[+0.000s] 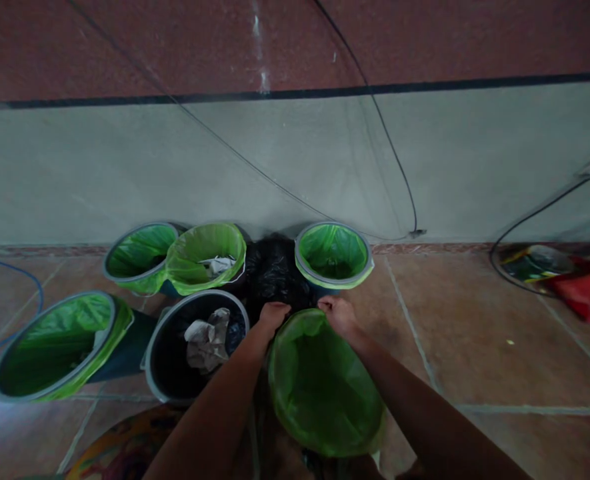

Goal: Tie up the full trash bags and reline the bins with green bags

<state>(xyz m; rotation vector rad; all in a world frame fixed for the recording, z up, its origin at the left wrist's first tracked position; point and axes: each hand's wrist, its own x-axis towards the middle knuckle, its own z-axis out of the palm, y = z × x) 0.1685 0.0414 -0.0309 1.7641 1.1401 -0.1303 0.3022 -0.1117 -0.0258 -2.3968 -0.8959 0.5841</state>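
Note:
A bin lined with a green bin bag (pixel 327 387) stands directly in front of me, its opening facing up. At the far edge of the bag, my right hand (pixel 339 315) is closed, fingertips pinching the film. My left hand (pixel 275 313) is closed too, at the same edge a little to the left, its fingers curled on the bag; the exact grip is blurred. Inside, the liner looks dark, with no contents that I can make out. Just beyond my hands sits a black rubbish bag (pixel 275 267) against the wall.
Behind to the right is a green-lined bin (pixel 333 257). On the left stand several more: a dark bin (pixel 155 360) with crumpled paper and green-lined ones (pixel 57 347). Cables (pixel 389 133) hang along the wall. A red object (pixel 587 293) lies at the far right.

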